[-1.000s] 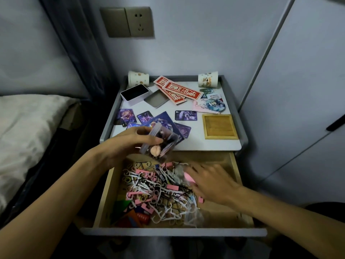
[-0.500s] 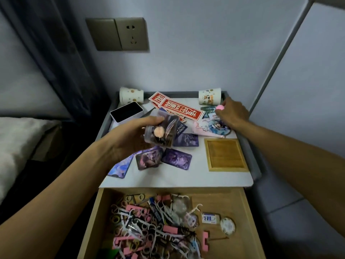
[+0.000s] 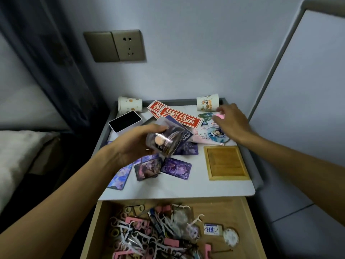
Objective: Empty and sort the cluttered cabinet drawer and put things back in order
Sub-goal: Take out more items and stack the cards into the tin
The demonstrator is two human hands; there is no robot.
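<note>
Left hand (image 3: 134, 144): raised above the front-left part of the cabinet top, thumb and fingers grasping a clear packet.
Clear packet (image 3: 166, 141): glossy plastic, tilted, with dark picture cards and a round peach-coloured piece inside.
Right hand (image 3: 231, 122): reaching over the back-right part of the cabinet top, fingertips curled on a small pink piece; the grip is blurred.
Small pink piece (image 3: 221, 116): at the right fingertips, just in front of the right paper cup.
Drawer (image 3: 93, 230): pulled open below the cabinet top, wooden inside.
Drawer contents: a tangle of pink clips (image 3: 170, 242) and white floss picks (image 3: 196, 220) at left and centre; a white eraser (image 3: 212, 229) and a round white disc (image 3: 231, 237) apart at right.
Cabinet top (image 3: 179, 189): white, with a raised grey rim.
Paper cups: left paper cup (image 3: 129, 104) at the back-left corner, right paper cup (image 3: 207, 102) at the back right.
Red strips (image 3: 179, 117): overlapping, white lettering, at the back centre.
White box (image 3: 125, 121): open, dark inside, in front of the left cup.
Wooden tray (image 3: 225, 162): square, on the right side.
Purple cards (image 3: 176, 168): several, scattered in the middle, partly under the left hand.
Character cutout (image 3: 211, 134): blue-haired figure, beside the right hand.
Wall socket (image 3: 128, 45): on the wall above.
</note>
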